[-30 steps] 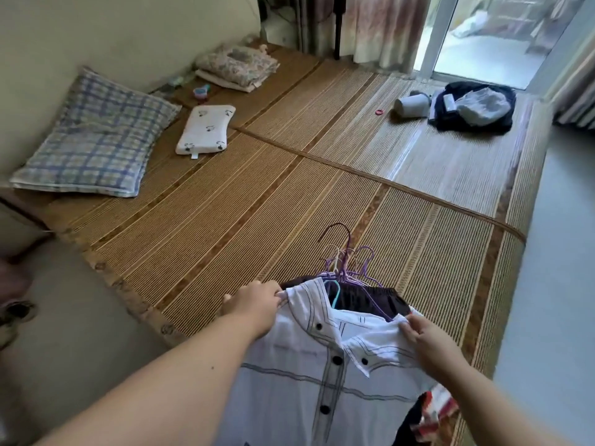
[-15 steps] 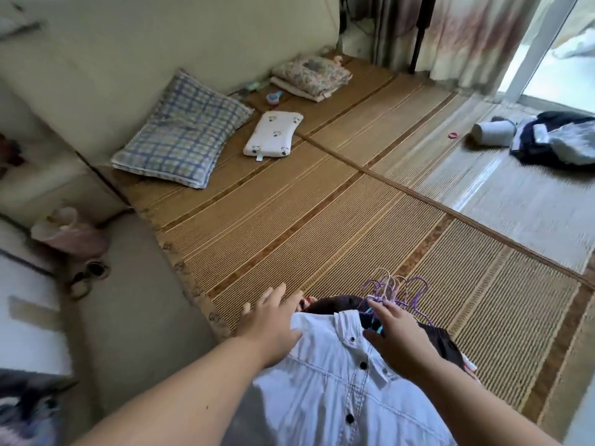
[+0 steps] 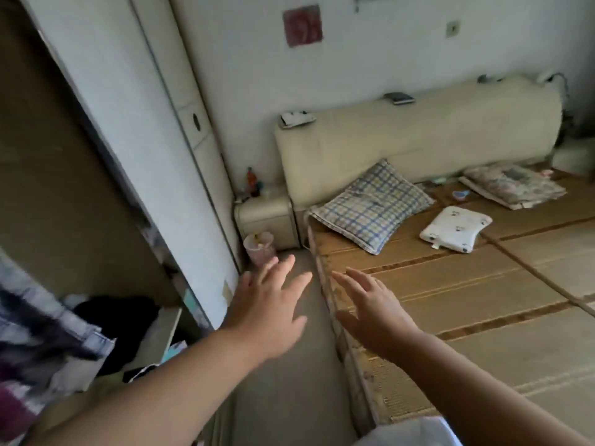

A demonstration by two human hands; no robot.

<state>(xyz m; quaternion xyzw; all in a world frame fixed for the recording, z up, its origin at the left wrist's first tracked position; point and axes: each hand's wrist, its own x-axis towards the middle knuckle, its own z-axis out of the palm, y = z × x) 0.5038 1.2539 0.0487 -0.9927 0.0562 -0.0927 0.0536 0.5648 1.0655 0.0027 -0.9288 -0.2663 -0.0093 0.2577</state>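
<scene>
My left hand (image 3: 269, 309) is stretched out in the air over the floor gap beside the bed, fingers spread and holding nothing. My right hand (image 3: 373, 312) reaches forward over the bed's edge, fingers straight, also empty. A corner of white cloth (image 3: 409, 434) shows at the bottom edge, below my right forearm. The bed is covered with a woven bamboo mat (image 3: 483, 291).
A tall white wardrobe door (image 3: 128, 140) stands at the left, with hanging clothes (image 3: 38, 333) and dark folded items inside. A pink bin (image 3: 259, 247) and a bedside cabinet (image 3: 265, 217) sit in the gap. A checked pillow (image 3: 370, 206), small white pillow (image 3: 455, 233) and floral pillow (image 3: 513, 186) lie by the headboard.
My hands let go of the white shirt and hangers on the mat. The view swung left toward the wardrobe, and both hands now reach forward empty.
</scene>
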